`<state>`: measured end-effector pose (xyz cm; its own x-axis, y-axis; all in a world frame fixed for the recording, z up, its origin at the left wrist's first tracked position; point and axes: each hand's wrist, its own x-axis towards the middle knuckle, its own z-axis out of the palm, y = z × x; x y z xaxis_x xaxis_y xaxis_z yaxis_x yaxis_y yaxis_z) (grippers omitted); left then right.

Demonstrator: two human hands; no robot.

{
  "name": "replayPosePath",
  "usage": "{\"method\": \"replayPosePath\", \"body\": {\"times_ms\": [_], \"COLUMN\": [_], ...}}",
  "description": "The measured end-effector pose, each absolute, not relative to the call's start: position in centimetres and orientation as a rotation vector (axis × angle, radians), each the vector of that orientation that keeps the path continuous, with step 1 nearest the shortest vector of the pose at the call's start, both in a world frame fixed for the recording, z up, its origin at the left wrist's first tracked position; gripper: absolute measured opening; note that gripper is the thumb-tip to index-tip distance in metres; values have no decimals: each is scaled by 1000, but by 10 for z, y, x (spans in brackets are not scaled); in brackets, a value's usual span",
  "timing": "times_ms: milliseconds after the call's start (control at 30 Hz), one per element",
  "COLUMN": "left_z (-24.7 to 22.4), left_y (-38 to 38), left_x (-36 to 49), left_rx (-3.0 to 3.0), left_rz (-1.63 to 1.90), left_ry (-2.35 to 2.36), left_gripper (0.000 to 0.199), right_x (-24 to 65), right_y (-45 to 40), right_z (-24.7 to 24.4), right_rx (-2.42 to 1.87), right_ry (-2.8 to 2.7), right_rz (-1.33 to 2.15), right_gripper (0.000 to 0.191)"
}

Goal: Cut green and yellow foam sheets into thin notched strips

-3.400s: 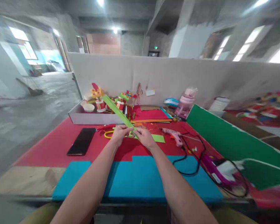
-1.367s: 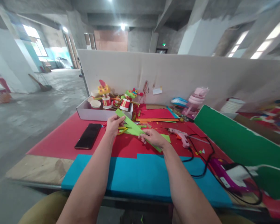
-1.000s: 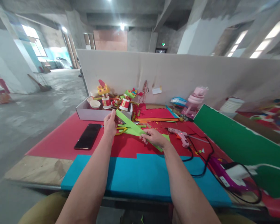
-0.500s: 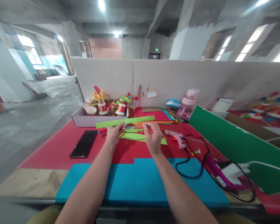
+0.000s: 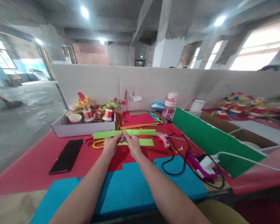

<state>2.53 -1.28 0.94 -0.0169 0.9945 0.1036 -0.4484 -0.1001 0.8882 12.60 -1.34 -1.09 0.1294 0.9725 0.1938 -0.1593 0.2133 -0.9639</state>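
Observation:
A long light-green paper strip (image 5: pixel 143 132) is stretched crosswise above the red table cover. My left hand (image 5: pixel 111 145) pinches it near the middle, thumb on top. Close beside it, my right hand (image 5: pixel 132 143) is closed on the same strip, the two thumbs almost meeting. Under the hands lies another green paper piece (image 5: pixel 147 142), partly covered. A yellow scissor handle (image 5: pixel 98 144) shows just left of my left hand; the blades are hidden. To the right of my hands rests a pink glue gun (image 5: pixel 163 140) with a black cord.
A black phone (image 5: pixel 66 156) lies at left. Behind it, a white box (image 5: pixel 84 129) holds paper-cup figures. Blue sheets (image 5: pixel 126 189) cover the front edge. On the right stand a green board (image 5: pixel 212 140) and a purple power strip (image 5: pixel 200 168). A pink bottle (image 5: pixel 170 104) stands at the back.
My right hand has moved left to take hold of the green strip beside my left hand. The view has turned right, so the table things appear further left.

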Motion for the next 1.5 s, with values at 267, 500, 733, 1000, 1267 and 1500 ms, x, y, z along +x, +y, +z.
{"method": "replayPosePath", "body": {"times_ms": [267, 500, 733, 1000, 1267, 1500], "left_z": [10, 10, 8, 11, 10, 9], "left_y": [-12, -9, -6, -6, -5, -4], "left_x": [20, 16, 12, 7, 4, 2], "left_rx": [975, 962, 978, 984, 1003, 1007], "left_rz": [1462, 1476, 1478, 1452, 1444, 1450], "left_ry": [791, 794, 794, 821, 805, 821], "left_gripper": [37, 40, 39, 39, 37, 37], "right_x": [131, 141, 147, 154, 161, 167], "right_y": [-10, -11, -10, -8, -3, -8], "right_z": [-13, -8, -5, -7, -9, 1], "right_rx": [-1027, -1074, -1063, -1053, -1063, -1092], "right_ry": [-1042, -1062, -1011, -985, -925, -856], "right_rz": [954, 853, 820, 769, 734, 673], "right_gripper": [47, 51, 51, 49, 46, 46]}}
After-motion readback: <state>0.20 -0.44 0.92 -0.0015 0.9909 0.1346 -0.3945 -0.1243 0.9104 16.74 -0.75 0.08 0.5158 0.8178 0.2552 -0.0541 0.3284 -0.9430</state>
